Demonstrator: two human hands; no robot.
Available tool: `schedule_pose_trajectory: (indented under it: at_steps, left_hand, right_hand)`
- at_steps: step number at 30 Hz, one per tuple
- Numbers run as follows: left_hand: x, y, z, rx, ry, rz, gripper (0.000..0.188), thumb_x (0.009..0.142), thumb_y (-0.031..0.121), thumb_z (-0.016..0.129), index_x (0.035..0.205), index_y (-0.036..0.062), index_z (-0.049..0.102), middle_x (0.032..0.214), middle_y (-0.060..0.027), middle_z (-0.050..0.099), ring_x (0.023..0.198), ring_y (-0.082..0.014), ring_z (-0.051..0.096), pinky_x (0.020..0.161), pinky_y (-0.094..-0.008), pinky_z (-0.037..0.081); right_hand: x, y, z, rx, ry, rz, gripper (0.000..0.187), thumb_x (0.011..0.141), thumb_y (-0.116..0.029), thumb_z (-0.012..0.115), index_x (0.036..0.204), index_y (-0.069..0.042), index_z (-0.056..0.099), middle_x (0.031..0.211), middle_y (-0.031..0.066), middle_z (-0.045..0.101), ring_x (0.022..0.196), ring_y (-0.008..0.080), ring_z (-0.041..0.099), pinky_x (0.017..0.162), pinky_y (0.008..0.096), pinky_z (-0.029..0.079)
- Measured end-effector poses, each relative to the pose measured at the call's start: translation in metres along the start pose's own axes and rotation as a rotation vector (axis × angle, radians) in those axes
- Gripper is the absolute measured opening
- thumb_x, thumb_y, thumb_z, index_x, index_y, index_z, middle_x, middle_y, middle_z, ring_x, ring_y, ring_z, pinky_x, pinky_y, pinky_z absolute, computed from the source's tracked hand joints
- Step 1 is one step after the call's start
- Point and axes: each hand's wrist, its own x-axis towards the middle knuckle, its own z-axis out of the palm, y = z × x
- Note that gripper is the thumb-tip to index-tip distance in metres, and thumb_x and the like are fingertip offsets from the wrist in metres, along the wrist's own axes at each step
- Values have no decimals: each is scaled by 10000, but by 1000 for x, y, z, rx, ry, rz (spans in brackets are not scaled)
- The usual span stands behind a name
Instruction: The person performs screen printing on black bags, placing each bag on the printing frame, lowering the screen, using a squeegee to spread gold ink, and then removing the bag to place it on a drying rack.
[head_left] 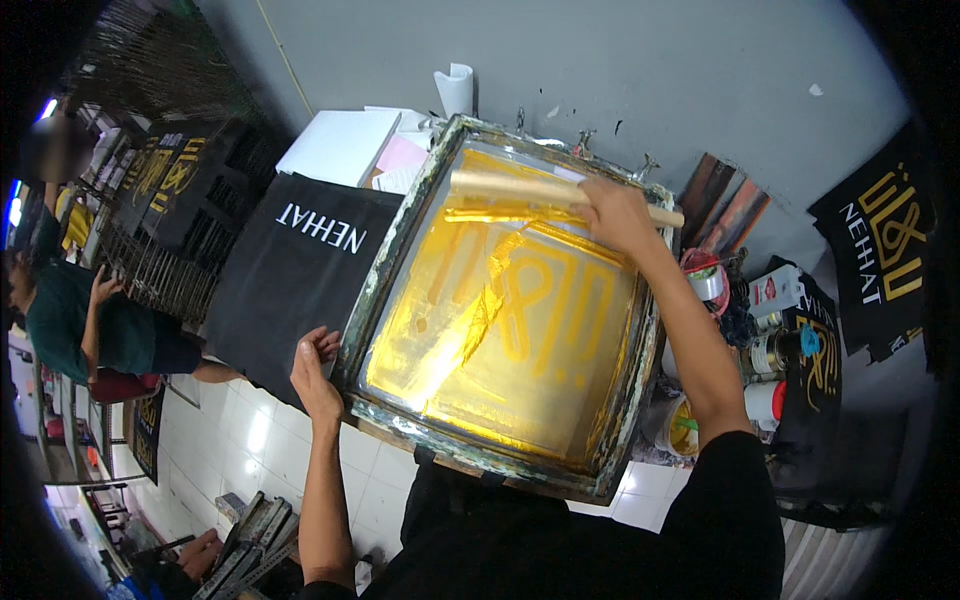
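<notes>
A screen-printing frame (480, 463) with paint-stained edges lies tilted in front of me, its mesh coated in shiny gold ink (430, 345). Through the ink shows a looped, lettered pattern. My right hand (617, 215) is closed round a squeegee (515, 187) with a long pale wooden handle, lying across the far part of the mesh. Gold ink is heaped along its near side. My left hand (318, 380) is beside the frame's near left edge, fingers loosely bent and apart, with nothing visible in them. Black fabric (290, 260) with white lettering lies beyond that hand.
White sheets (335, 147) are stacked at the back left. Wooden-handled squeegees (730, 205) lean against the grey wall at right, above tins and tubs (766, 352). Printed black pieces (880, 240) hang at far right. A person in a green shirt (85, 315) stands at left.
</notes>
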Motion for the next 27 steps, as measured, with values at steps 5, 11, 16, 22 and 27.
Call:
schedule_pose_trajectory:
  at_steps: [5,11,16,22,27]
  left_hand:
    - [1,5,2,34,-17,3,619,1086,466,356,1190,-78,633,1059,-187,713,962,-214,651,886,-340,493]
    - [2,1,-3,18,-30,-13,621,1085,467,365,1193,-82,634,1077,-197,708,997,-231,660,922,-349,496]
    - [3,1,-4,-37,-41,-36,569,1091,418,383,1206,-79,636,1102,-194,702,1015,-228,660,933,-344,494]
    - [6,6,-2,-15,-140,7,502,1093,360,404,1219,-68,636,1123,-182,701,1040,-216,653,954,-337,489]
    - [8,3,-13,-48,-278,59,421,1065,284,478,1286,-56,590,1208,-189,665,1105,-252,633,1011,-358,457]
  right_hand:
    - [34,27,-4,-110,-148,203,460,916,-478,624,1119,-66,635,995,204,717,939,413,681,824,537,521]
    - [50,22,-8,-177,-268,312,583,951,-567,547,1186,-39,628,1001,247,718,956,441,682,853,547,519]
    - [37,-13,-10,-203,-299,426,609,957,-551,548,1212,-3,624,1025,265,716,981,444,683,874,535,524]
    - [2,-40,-7,-237,-199,526,635,960,-609,517,1082,6,618,981,294,701,956,463,675,842,546,521]
    - [-25,-95,-19,-285,-222,712,596,964,-546,538,1108,25,632,956,293,708,937,465,687,843,553,532]
